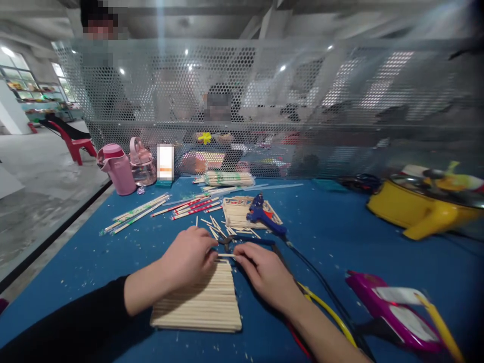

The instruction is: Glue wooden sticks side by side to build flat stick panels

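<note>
A flat panel of wooden sticks laid side by side [204, 302] lies on the blue table [333, 237] in front of me. My left hand [187, 262] rests on its far edge, fingers curled and pinching one end of a short wooden stick [226, 256]. My right hand [260, 269] pinches the stick's other end, just past the panel's far right corner. Small dark pliers [242, 239] lie right behind my fingers. A blue glue gun [262, 214] rests on a second stick frame [238, 212] further back.
Loose sticks and wrapped chopsticks [139, 212] spread at the back left, beside a pink jug [118, 169] and a pink bottle [141, 161]. A yellow pot [419, 206] sits right, a magenta tool [393, 307] near right. Cables [321, 302] run beside my right forearm. Perforated screen [264, 101] behind, people beyond.
</note>
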A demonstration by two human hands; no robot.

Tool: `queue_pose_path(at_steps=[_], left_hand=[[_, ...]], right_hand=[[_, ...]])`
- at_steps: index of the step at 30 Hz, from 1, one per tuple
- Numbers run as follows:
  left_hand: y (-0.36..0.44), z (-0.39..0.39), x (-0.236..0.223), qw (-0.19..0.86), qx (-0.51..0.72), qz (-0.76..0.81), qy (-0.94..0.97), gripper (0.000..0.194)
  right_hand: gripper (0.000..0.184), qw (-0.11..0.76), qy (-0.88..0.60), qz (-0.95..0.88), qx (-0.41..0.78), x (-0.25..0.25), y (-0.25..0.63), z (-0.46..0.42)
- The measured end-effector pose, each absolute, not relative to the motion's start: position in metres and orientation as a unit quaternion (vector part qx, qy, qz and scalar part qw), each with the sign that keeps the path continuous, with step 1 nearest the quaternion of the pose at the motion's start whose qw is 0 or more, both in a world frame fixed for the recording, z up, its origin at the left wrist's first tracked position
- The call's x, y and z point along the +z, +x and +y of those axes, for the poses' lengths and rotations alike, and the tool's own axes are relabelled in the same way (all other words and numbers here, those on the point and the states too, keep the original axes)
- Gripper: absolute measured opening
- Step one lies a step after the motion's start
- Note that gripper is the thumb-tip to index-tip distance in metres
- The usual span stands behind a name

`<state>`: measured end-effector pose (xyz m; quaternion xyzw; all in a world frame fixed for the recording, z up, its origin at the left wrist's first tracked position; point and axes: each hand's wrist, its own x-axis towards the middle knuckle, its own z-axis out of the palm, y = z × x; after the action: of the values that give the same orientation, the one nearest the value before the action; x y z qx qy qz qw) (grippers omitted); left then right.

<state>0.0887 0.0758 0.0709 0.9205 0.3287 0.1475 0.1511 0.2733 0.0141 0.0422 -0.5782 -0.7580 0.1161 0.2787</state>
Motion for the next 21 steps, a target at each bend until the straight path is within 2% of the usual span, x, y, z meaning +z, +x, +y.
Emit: queue_pose_path(at_steps=[5,18,21], left_hand=[[0.112,0.070,0.073,0.107,0.116,0.309,0.938,0.025],[0.115,0.067,0.062,0.154,0.147,0.317,0.924,0.029],[0.105,0.072,0.064,0.157,0.180,0.342,0.909,0.030]], right_hand=[[0.021,0.305,-0.565,-0.763,0.075,0.042,0.273,0.013],[0.019,0.331,-0.548,-0.765,0.063,0.043,0.273,0.011],[0.017,0.348,-0.599,-0.718,0.062,0.044,0.278,0.013]])
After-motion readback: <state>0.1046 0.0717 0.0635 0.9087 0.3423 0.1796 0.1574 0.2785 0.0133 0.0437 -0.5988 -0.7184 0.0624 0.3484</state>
